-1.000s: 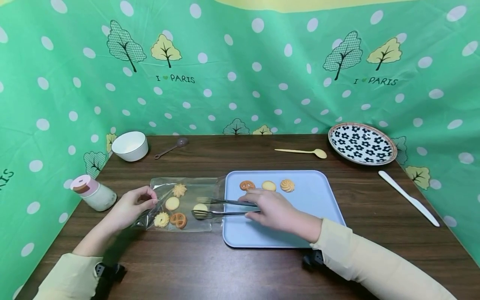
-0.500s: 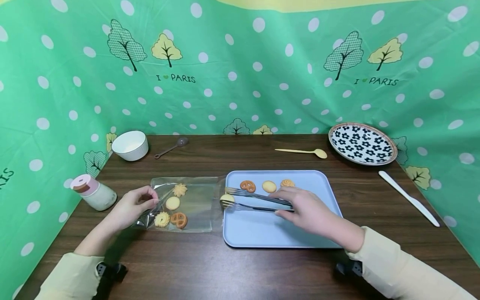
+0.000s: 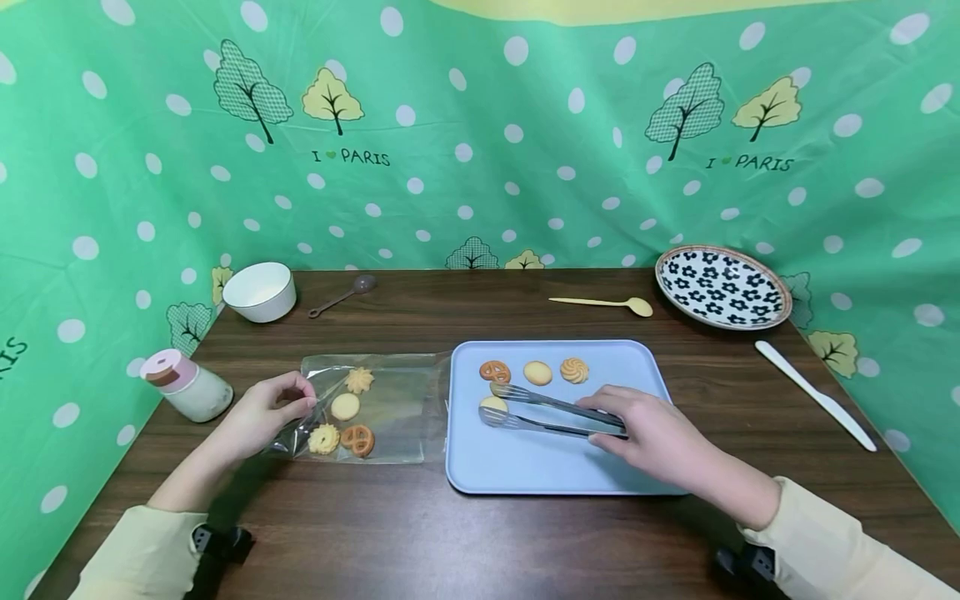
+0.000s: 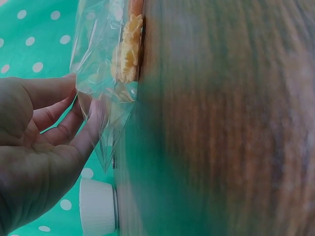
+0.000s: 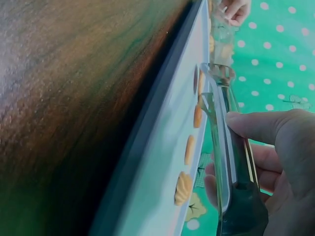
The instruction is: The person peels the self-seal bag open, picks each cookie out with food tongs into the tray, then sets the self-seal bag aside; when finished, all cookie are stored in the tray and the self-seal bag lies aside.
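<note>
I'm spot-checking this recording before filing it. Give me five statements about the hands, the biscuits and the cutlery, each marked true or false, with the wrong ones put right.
1. The right hand holds silvery metal tongs with fork-shaped tips. True.
2. The left hand rests on the light-blue rectangular tray. False: it holds the clear plastic bag.
3. A round, pale-yellow biscuit shows between the tongs' tips in the head view. True.
4. The brown pretzel-shaped biscuit on the tray is rightmost in the far row. False: it is leftmost.
5. A long white knife lies to the right of the tray. True.
</note>
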`<action>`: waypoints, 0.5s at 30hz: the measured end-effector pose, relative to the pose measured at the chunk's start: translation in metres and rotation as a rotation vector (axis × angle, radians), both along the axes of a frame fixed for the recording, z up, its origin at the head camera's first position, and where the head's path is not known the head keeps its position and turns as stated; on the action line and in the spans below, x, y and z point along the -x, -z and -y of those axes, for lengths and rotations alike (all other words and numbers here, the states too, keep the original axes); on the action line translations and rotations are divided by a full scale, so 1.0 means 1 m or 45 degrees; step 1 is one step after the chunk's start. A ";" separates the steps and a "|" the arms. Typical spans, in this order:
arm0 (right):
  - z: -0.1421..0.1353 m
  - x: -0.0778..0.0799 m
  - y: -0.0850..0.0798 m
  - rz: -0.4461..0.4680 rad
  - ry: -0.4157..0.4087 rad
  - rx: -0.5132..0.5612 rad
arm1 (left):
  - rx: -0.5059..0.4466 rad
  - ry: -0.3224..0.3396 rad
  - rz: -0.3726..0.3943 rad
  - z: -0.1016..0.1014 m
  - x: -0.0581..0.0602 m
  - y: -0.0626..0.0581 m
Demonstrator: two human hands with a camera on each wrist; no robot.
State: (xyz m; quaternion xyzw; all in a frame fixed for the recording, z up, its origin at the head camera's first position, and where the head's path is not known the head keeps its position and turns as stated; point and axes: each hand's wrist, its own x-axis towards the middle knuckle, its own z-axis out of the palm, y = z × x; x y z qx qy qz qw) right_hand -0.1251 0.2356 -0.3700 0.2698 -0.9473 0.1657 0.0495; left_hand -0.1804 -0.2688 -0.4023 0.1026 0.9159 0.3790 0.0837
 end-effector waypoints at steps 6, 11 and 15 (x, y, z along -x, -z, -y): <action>0.000 0.002 -0.002 -0.016 -0.026 -0.002 | -0.007 -0.005 0.008 0.000 0.000 0.001; 0.011 0.006 -0.006 -0.051 -0.042 0.021 | -0.003 -0.007 0.009 0.000 0.000 0.001; 0.027 0.010 -0.005 -0.072 -0.089 0.021 | -0.004 -0.013 0.011 0.001 0.000 0.001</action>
